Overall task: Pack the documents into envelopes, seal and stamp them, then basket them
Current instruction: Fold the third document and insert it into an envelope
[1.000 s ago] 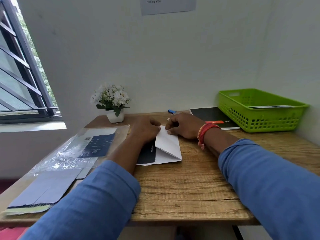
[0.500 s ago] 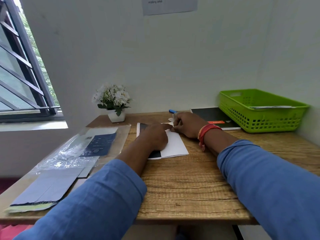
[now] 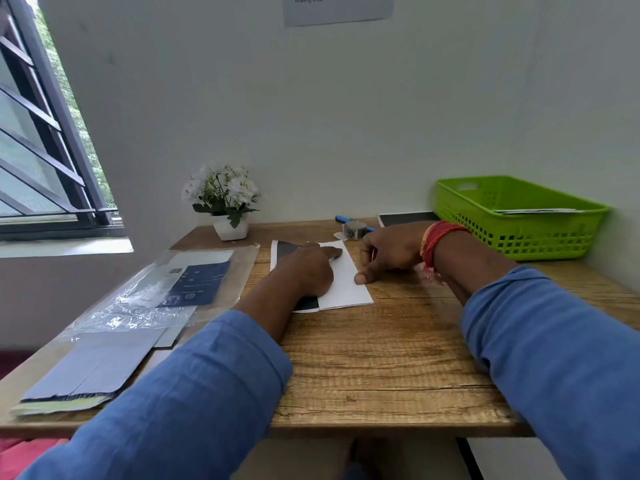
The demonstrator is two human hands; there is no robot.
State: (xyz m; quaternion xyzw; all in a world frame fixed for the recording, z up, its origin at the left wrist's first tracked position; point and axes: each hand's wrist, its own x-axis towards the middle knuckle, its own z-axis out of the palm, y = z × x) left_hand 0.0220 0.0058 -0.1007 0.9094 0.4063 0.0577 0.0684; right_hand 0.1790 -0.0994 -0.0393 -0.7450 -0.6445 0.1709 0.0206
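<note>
Where the wood-grain tabletop (image 3: 381, 358) meets a plain white wall in the corner of the room, a folded white paper document with a black panel (image 3: 341, 282) lies flat near the middle of the far edge. The left hand (image 3: 306, 271) presses down on it with fingers extended, forefinger pointing along the sheet. The right hand (image 3: 391, 251), a red thread band at its wrist, rests just beside the document's right edge, fingers curled under and thumb tip touching the paper; whether it holds anything cannot be told. Behind it sit a small tape roll (image 3: 354, 229) and a blue pen (image 3: 343, 218). A green perforated plastic basket (image 3: 512, 233) with papers inside fills the far right corner. A white pot of white flowers (image 3: 227, 202) stands at the far left corner. Grey envelopes and a clear plastic sleeve (image 3: 114, 327) run along the left edge, below a barred window (image 3: 38, 143).
</note>
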